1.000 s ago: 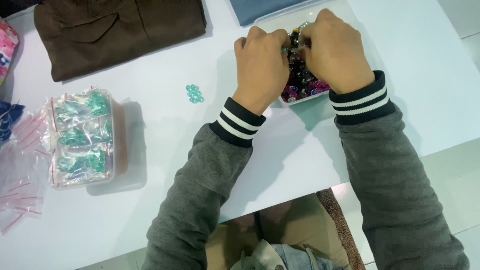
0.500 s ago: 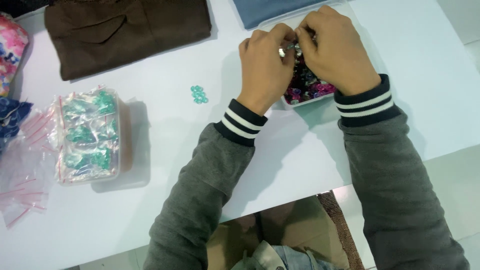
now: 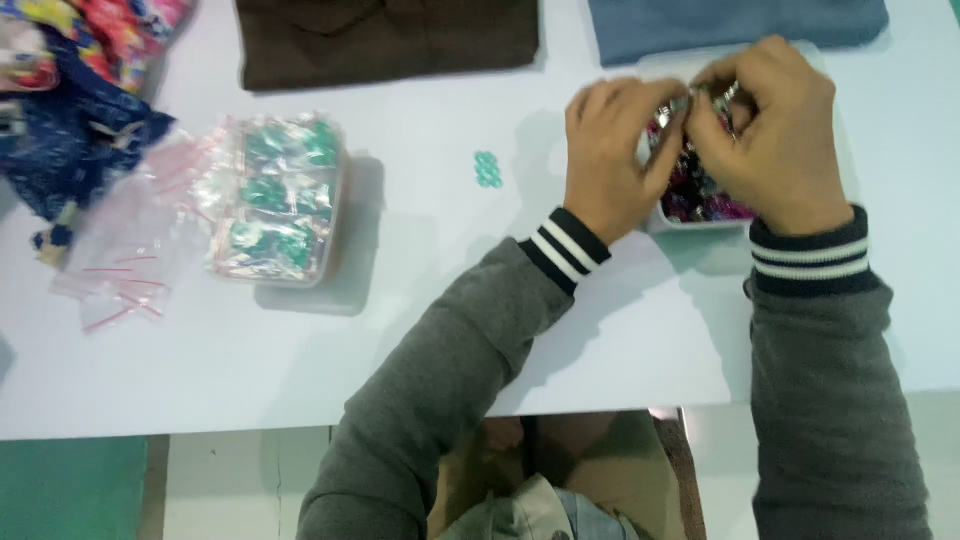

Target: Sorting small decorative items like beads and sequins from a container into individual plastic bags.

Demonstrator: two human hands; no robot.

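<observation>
My left hand [image 3: 612, 155] and my right hand [image 3: 770, 135] meet over a clear plastic box [image 3: 690, 222] filled with dark pink and purple small pieces. Both hands pinch a small shiny packet [image 3: 700, 100] between their fingertips, just above the box. The packet is mostly hidden by my fingers. A small cluster of teal beads [image 3: 487, 169] lies loose on the white table [image 3: 400, 340], left of my left hand.
A clear box of bagged teal pieces [image 3: 275, 200] stands at the left, with empty zip bags [image 3: 130, 250] beside it. Folded brown cloth [image 3: 385, 40], blue cloth [image 3: 735, 25] and patterned fabrics [image 3: 70, 90] lie along the far edge.
My hands stay together over the box, working the small packet slightly higher. The view has shifted a little, nothing else moved.
</observation>
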